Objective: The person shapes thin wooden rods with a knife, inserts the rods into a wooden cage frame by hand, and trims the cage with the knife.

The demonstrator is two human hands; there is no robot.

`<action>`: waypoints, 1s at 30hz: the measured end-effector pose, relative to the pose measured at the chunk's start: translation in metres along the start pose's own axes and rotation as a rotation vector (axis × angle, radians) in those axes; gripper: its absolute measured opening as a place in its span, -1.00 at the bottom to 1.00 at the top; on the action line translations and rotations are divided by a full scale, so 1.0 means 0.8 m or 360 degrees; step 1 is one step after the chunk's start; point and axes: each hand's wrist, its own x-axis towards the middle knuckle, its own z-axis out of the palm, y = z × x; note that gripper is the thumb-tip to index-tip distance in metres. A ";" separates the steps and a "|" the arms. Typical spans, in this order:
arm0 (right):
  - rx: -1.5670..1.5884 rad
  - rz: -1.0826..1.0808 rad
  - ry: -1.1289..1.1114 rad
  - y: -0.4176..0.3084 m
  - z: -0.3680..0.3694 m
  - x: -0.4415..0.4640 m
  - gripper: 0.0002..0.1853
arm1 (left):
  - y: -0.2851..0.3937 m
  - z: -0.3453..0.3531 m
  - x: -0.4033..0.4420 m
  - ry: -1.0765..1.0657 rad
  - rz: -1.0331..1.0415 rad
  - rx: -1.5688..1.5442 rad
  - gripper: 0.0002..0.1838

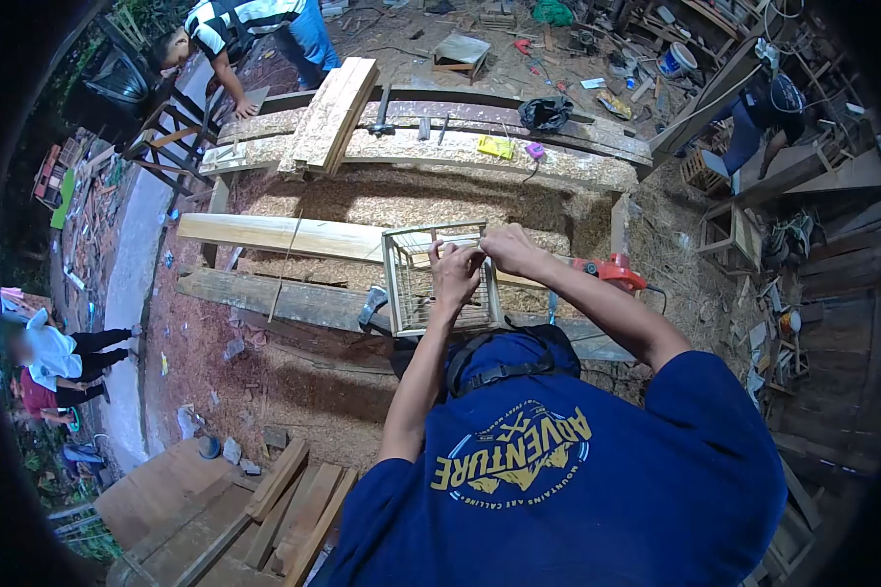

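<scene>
A small wooden cage [394, 284] with thin bars sits tilted in front of my body, above the workbench planks. My left hand [455, 276] reaches across it, with fingers bent and pinched at its upper rail. Close beside it, at the cage's upper right corner, my right hand [511, 250] is closed on the frame. A thin pale strip shows near the fingertips of both hands; its ends are hidden by the fingers. To the cage's left, a hammer-like or hatchet-like metal head [373, 305] rests on the near plank.
A red power tool [612, 272] lies right of my forearm. Stacked boards [333, 112], a yellow item [495, 147], a purple item [535, 150] and a black bag [546, 112] lie on the far bench beams. A co-worker [255, 39] leans over the bench's far left end.
</scene>
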 end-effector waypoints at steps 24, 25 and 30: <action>-0.0189 -0.0358 -0.0085 0.013 -0.004 0.035 -0.91 | -0.004 0.001 -0.002 0.0017 0.0105 0.0045 -0.87; -0.0161 -0.0361 -0.0081 0.015 -0.002 0.041 -0.91 | -0.008 0.004 -0.003 0.0012 0.0119 0.0047 -0.89; -0.0117 -0.0418 0.0033 -0.024 -0.058 0.078 -0.91 | 0.000 0.010 -0.005 0.0295 0.0175 -0.0103 -0.93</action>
